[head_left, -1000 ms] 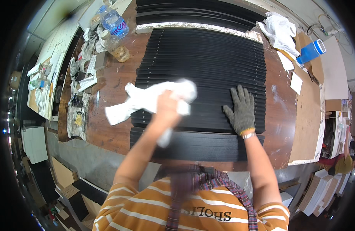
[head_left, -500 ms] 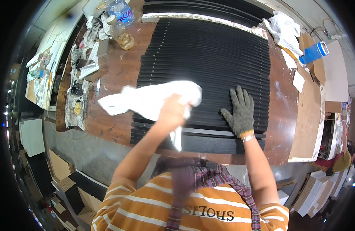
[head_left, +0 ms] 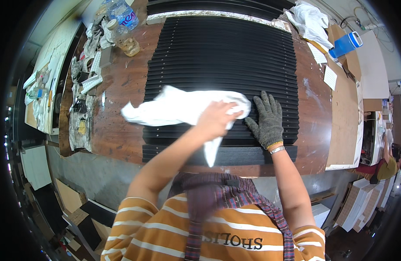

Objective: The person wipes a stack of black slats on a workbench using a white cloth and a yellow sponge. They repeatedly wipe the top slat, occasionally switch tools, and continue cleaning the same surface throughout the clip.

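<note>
Black strips [head_left: 226, 52] lie side by side in a wide stack on the brown wooden table [head_left: 316, 130]. My bare left hand [head_left: 215, 118] grips a white cloth [head_left: 174, 106] and presses it on the strips near the front; one end trails to the left and a corner hangs toward me. My right hand [head_left: 269, 119], in a grey knitted glove with a yellow cuff, rests flat on the strips to the right of the cloth. Its fingers are spread and it holds nothing.
A whitish bar [head_left: 218, 17] crosses behind the stack, with more black strips beyond. At the back left stand a plastic jar [head_left: 127, 45] and a large bottle [head_left: 123, 15]. At the right are a white rag [head_left: 308, 21], a blue bottle [head_left: 346, 44] and cardboard [head_left: 346, 117].
My left hand has moved the white cloth to the right across the strips, closer to my gloved hand. The right hand stays flat on the strips. The view has shifted slightly.
</note>
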Available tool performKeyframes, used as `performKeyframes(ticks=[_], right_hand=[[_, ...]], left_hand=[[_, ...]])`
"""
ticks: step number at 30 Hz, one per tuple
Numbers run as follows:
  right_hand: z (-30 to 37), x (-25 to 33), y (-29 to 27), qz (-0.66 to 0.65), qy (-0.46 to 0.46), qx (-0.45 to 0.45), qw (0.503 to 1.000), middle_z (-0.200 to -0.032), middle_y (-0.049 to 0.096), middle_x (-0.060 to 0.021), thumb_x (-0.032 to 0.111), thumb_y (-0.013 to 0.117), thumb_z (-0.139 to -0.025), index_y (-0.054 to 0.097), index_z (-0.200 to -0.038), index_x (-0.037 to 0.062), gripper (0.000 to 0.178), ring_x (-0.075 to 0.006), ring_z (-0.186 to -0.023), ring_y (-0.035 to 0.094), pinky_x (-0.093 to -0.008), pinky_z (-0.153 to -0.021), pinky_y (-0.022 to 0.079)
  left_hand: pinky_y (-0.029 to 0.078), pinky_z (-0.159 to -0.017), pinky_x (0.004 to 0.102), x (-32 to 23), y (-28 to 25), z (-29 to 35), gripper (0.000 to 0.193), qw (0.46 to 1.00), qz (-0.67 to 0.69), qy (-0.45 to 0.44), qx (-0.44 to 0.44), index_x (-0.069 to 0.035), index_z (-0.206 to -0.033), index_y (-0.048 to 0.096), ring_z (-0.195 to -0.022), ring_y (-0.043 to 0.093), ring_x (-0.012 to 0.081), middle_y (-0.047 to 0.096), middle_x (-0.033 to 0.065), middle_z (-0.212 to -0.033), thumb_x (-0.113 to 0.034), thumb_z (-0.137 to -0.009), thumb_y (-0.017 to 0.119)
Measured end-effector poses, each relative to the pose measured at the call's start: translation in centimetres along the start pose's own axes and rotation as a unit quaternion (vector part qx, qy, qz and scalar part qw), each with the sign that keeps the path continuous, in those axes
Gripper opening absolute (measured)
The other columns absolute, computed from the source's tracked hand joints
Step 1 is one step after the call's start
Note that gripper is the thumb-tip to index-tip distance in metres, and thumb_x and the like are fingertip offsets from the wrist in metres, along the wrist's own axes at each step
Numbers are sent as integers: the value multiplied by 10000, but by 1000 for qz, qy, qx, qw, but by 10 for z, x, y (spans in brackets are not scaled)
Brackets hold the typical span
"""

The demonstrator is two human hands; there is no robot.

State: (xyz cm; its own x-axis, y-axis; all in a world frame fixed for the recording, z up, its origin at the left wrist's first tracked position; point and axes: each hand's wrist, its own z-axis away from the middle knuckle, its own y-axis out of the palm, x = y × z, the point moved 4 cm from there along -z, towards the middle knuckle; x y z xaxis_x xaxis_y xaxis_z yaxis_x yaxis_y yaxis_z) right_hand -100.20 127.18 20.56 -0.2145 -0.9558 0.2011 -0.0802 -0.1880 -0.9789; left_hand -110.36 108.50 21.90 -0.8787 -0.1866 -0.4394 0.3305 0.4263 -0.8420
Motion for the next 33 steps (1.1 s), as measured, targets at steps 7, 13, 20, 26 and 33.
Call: performKeyframes(ticks=[7,13,20,26,33], right_hand=[[9,18,-32,-18,-14,-11,1000,-1656,370,-207,501,724,-905,451,-1559,72,829,-397,-1561,284,-542,-1297,168],[68,71,-20,-55,-47,102,992,-1637,385,-232,557,766,-827,418,-1556,15,974,-402,-1545,318,-541,-1282,201],[44,59,-8,-66,-20,37,997,-1678,344,-150,457,709,-930,413,-1581,74,811,-327,-1568,289,-495,-1295,211],[48,63,-13,-79,-33,-16,996,-1625,429,-166,420,716,-934,483,-1541,63,742,-348,-1532,347,-496,-1277,242],[212,-185,-24,-12,198,-194,961,-1496,565,-209,182,661,-967,580,-1429,10,499,-373,-1399,514,-448,-1216,369]], left_hand=[[502,-890,459,71,-70,89,400,954,-126,-206,-181,-132,-1114,815,-1025,646,346,722,141,-1142,69,-848,595],[469,-1003,498,9,4,46,461,998,-42,45,24,-184,-1336,696,-1150,609,351,648,136,-1354,-90,-886,670],[479,-888,473,84,-106,118,454,938,-145,-244,-199,-102,-1262,726,-991,597,320,660,130,-1074,56,-859,589],[476,-901,454,-4,-30,65,486,1000,-9,-9,-13,-188,-1280,708,-1056,619,339,678,113,-1163,-1,-834,669],[469,-905,440,55,-63,123,478,989,-61,-101,-88,-179,-1284,706,-1068,617,333,670,108,-1181,3,-846,650]])
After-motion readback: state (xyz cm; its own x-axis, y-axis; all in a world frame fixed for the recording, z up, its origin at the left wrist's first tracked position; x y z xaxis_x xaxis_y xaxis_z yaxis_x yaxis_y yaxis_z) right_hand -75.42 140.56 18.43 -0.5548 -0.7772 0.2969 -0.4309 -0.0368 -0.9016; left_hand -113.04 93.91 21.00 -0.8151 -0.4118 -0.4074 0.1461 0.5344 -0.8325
